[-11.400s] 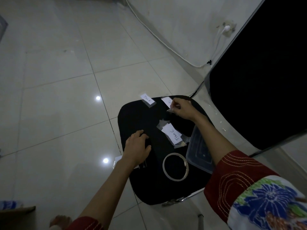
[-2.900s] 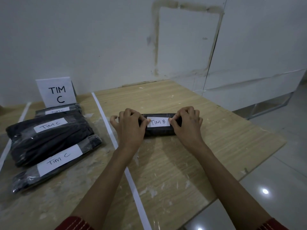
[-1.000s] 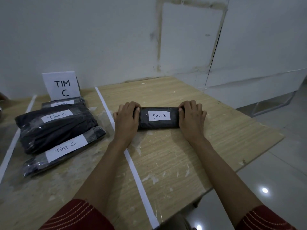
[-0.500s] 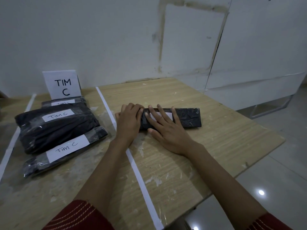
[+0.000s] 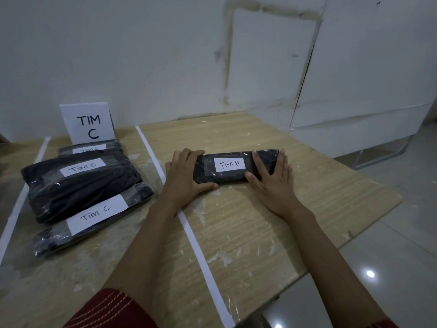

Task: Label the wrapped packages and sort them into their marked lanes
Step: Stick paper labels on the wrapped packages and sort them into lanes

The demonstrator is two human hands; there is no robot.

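A black wrapped package (image 5: 224, 178) with a white label reading TIM B (image 5: 229, 164) lies on the wooden table (image 5: 319, 197), right of a white tape line (image 5: 151, 152). My left hand (image 5: 183, 176) holds the package's left end, thumb along its near edge. My right hand (image 5: 272, 183) lies flat over its right end with straight fingers. Left of the line, three black packages labelled TIM C (image 5: 80, 183) are stacked in front of a standing TIM C sign (image 5: 88, 124).
A second white tape line (image 5: 21, 197) bounds the TIM C lane on the left. A white wall (image 5: 165, 55) rises behind the table. The table's right edge drops to a tiled floor (image 5: 402, 256).
My right hand has slid from the label to the package's right end, uncovering the TIM B label. My left hand stays on the left end.
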